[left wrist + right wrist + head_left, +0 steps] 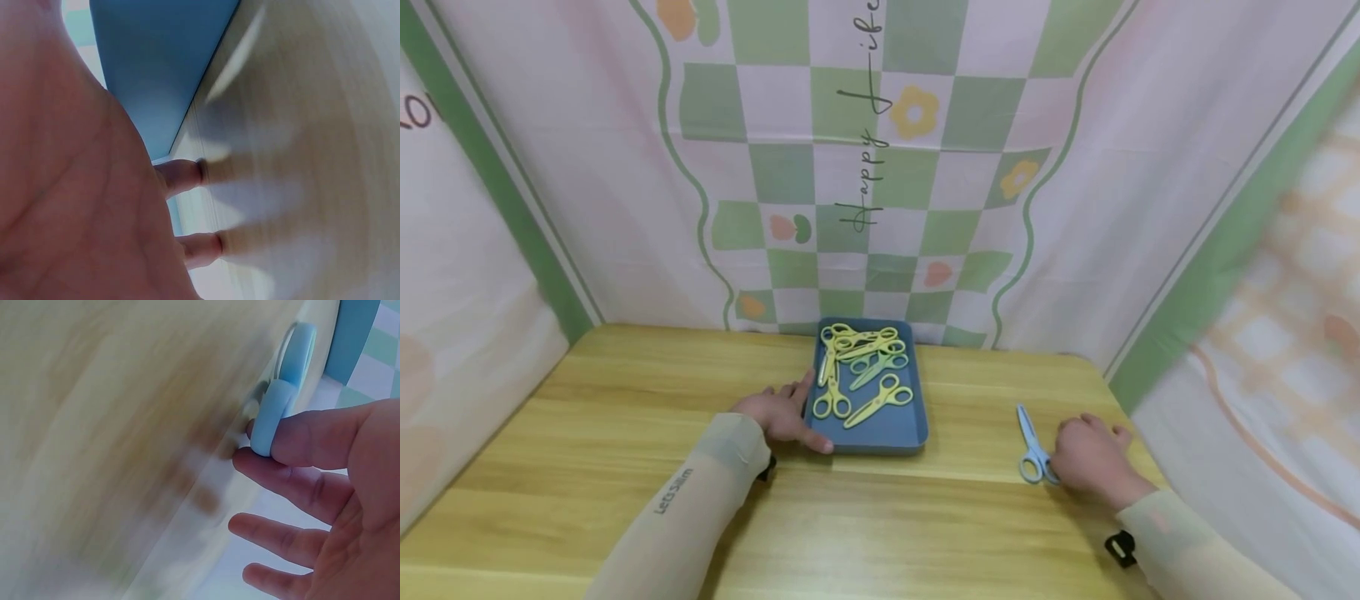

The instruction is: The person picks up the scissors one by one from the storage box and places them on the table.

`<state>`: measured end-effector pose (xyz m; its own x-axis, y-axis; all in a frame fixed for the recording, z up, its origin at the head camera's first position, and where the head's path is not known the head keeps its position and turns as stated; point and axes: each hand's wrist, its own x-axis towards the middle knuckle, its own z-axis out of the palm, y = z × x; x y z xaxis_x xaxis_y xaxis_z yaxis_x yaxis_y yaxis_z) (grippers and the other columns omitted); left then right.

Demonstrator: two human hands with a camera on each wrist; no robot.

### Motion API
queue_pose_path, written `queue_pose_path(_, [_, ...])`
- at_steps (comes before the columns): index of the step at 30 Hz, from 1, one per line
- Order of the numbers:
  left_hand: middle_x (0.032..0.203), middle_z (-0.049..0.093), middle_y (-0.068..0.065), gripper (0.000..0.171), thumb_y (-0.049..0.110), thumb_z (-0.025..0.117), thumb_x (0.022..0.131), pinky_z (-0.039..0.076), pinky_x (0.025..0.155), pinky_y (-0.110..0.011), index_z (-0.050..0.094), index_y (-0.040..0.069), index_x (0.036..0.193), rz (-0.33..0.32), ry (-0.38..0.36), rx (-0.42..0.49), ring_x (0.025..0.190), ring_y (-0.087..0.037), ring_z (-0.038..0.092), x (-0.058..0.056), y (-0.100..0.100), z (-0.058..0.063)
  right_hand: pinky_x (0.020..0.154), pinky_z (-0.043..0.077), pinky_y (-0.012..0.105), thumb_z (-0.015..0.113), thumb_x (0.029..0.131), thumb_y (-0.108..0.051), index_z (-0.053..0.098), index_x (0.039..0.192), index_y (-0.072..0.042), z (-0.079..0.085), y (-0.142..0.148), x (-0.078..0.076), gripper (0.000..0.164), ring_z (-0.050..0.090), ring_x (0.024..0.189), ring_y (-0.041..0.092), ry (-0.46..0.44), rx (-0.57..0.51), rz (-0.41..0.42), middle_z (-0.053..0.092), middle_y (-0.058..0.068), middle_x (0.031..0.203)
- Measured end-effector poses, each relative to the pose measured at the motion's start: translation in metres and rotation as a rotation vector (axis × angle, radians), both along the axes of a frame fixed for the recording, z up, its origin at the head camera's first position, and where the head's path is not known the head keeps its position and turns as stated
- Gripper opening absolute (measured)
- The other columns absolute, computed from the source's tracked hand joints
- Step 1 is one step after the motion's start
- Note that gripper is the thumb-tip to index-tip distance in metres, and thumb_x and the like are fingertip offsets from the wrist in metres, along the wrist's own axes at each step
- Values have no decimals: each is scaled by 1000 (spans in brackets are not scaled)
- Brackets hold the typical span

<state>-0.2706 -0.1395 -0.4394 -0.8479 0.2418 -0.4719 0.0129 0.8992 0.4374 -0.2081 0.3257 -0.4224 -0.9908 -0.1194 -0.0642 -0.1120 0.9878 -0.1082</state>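
Note:
My right hand (1092, 457) is at the right side of the table, thumb and fingertips pinching one handle loop of a pair of light blue scissors (1033, 450). The blades point toward the wall. In the right wrist view the loop of the blue scissors (275, 415) sits between thumb and index finger, while the other fingers extend loosely. My left hand (781, 417) rests at the near left corner of a blue tray (880, 437), thumb along its front and index finger along its side. Several yellow scissors (880, 402) and a green pair (880, 367) lie in the tray.
The wooden table (880, 533) meets a patterned cloth (917, 192) hanging behind it, with the tray close to that back edge. More cloth hangs at the left and right sides. Bare wood lies between the tray and the blue scissors.

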Motion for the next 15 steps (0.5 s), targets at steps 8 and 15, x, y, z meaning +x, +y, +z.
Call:
queue_pose_path(8, [164,13,-16,145,78,79,57,12,111,-67,-7,24,161,2,-6,17,145,-50,6,8,2,10,85,20,81,61,73,-14,56,63,-14,0,14,0,11,55,101,47,-31,15,-9,65,8,83])
queue_pose_path(15, [165,9,-14,148,81,78,53,10,111,-66,-10,28,160,10,-15,18,146,-49,2,4,1,6,83,20,82,62,70,-17,53,60,-14,0,26,0,13,54,89,39,-50,34,-25,57,1,70])
